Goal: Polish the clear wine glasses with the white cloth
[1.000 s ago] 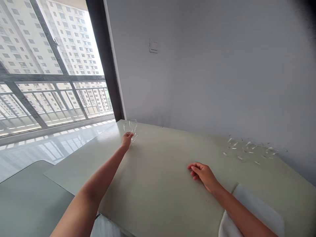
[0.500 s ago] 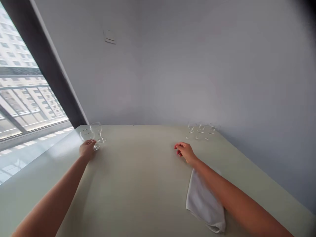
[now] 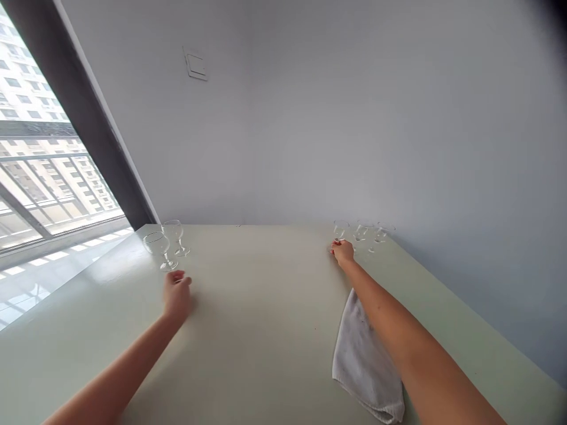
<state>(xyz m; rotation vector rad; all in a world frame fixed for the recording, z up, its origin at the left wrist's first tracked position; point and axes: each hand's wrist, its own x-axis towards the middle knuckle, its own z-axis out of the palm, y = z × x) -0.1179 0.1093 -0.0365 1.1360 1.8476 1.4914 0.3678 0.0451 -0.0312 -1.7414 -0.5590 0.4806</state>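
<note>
Two clear stemmed glasses stand at the table's far left, a nearer glass [image 3: 156,243] and a farther glass [image 3: 173,231]. My left hand [image 3: 177,292], slightly blurred, is just in front of the nearer one's base, apart from it, fingers loosely bent with nothing seen in them. At the far right, three similar glasses form a row: a left glass [image 3: 341,229], a middle glass [image 3: 362,229] and a right glass [image 3: 380,235]. My right hand [image 3: 343,251] has its fingers closed on the stem of the left one, low down.
A grey cloth [image 3: 365,360] lies on the pale table [image 3: 261,330], partly under my right forearm. Walls border the table's back and right side. A window [image 3: 48,171] is at the left, and a switch plate [image 3: 195,65] is on the wall.
My left hand has let go of the nearer left glass and moved right and toward me. My right hand has reached forward and closed on the stem of the right group's left glass.
</note>
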